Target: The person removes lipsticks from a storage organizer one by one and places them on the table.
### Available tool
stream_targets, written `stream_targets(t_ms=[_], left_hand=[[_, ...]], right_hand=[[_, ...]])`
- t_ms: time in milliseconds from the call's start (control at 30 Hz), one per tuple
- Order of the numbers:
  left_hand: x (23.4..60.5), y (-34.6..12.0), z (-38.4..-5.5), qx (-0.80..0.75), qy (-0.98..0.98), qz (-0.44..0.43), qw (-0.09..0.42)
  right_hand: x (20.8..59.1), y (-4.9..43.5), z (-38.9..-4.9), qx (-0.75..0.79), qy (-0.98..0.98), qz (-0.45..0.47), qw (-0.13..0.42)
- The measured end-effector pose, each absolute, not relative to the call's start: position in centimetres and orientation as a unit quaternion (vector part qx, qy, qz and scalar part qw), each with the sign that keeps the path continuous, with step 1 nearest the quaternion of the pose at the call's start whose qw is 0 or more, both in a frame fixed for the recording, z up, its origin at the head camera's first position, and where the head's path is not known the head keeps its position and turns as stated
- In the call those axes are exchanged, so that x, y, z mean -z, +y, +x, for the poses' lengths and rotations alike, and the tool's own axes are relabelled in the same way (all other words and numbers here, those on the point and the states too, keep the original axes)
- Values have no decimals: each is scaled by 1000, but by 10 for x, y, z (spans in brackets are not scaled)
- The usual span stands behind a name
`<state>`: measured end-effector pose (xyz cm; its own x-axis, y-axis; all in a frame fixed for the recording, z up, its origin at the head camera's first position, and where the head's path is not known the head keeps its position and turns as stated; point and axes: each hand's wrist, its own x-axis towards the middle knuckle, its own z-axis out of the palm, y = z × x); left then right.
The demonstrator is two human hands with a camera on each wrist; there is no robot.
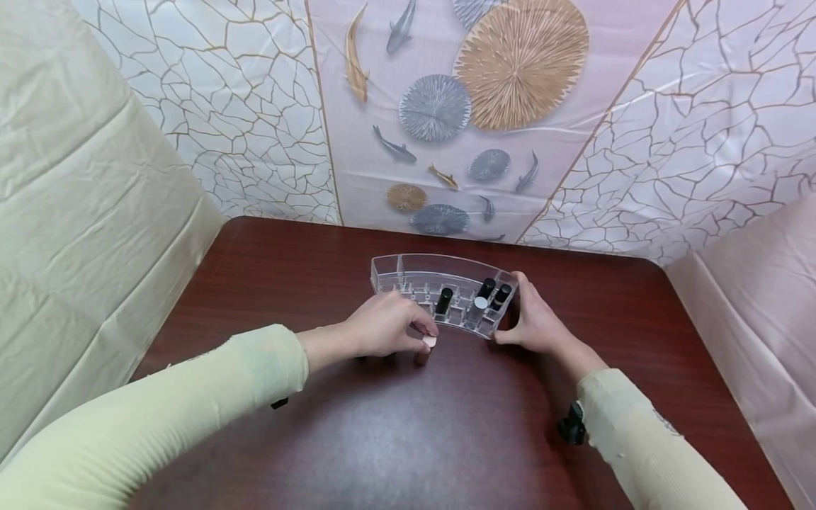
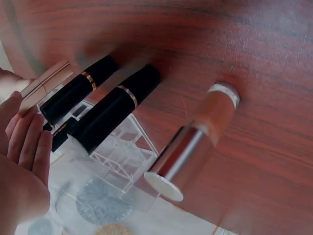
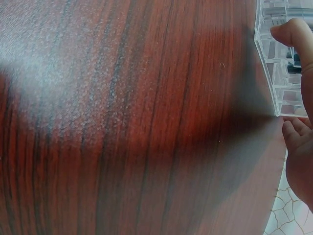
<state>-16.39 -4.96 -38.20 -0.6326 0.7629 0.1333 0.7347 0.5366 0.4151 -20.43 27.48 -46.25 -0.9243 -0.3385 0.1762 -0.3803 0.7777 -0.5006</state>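
Pinkish tube (image 2: 52,80) is partly hidden — left grip (image 1: 390,326) pinching it, right grip (image 1: 540,320) clasping organizer (image 1: 440,264).

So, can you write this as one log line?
left grip: pinches rose-gold tube; right grip: holds clear curved cosmetics organizer at right end; two black tubes: standing on table

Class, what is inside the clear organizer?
Three black tubes and a grey-topped tube show inside the clear organizer. The left hand covers part of it in the head view; contents there are hidden.
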Motion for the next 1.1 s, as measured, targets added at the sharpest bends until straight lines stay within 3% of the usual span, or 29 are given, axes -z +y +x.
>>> stream_targets(t_ms=[567, 1100], left_hand=[[395, -51, -162, -210, 881, 422, 48], [400, -53, -159, -233, 881, 413, 19]], right_hand=[[463, 275, -205, -274, -941, 193, 40], [464, 276, -205, -273, -941, 196, 44]])
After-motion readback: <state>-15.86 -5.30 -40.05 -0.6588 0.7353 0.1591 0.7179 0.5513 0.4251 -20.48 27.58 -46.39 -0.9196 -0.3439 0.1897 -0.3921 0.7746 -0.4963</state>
